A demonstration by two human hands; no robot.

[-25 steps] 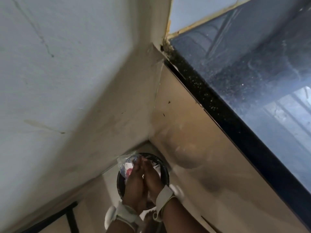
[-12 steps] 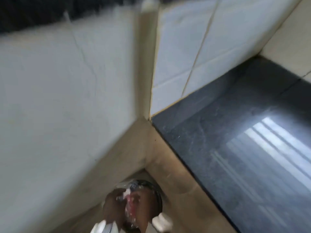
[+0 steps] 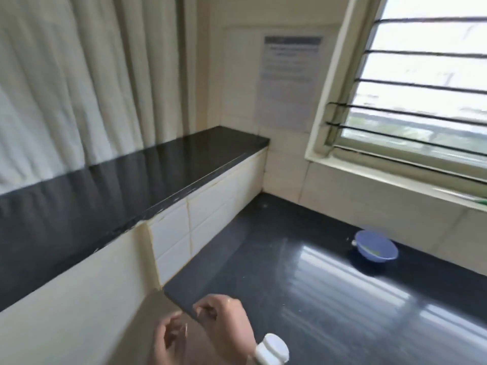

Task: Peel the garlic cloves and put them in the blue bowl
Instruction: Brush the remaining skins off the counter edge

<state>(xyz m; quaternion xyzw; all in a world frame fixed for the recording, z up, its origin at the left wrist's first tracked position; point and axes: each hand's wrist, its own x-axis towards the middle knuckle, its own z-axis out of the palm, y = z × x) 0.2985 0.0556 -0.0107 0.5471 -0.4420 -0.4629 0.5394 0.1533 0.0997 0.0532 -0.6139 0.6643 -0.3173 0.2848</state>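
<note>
Both hands (image 3: 200, 327) hover well apart from blue bowl (image 3: 376, 245).

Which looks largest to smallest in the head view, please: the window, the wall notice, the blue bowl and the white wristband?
1. Window, cut off by the frame edge.
2. Notice.
3. Bowl and wristband look much alike; the wristband sits far nearer the camera, so I won't rank them.

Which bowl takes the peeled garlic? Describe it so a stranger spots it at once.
Find the barred window on the right, then the glossy black counter under its sill. The blue bowl sits on that counter close to the tiled wall below the sill; it is the only coloured dish there, small, round and pale blue.
</note>
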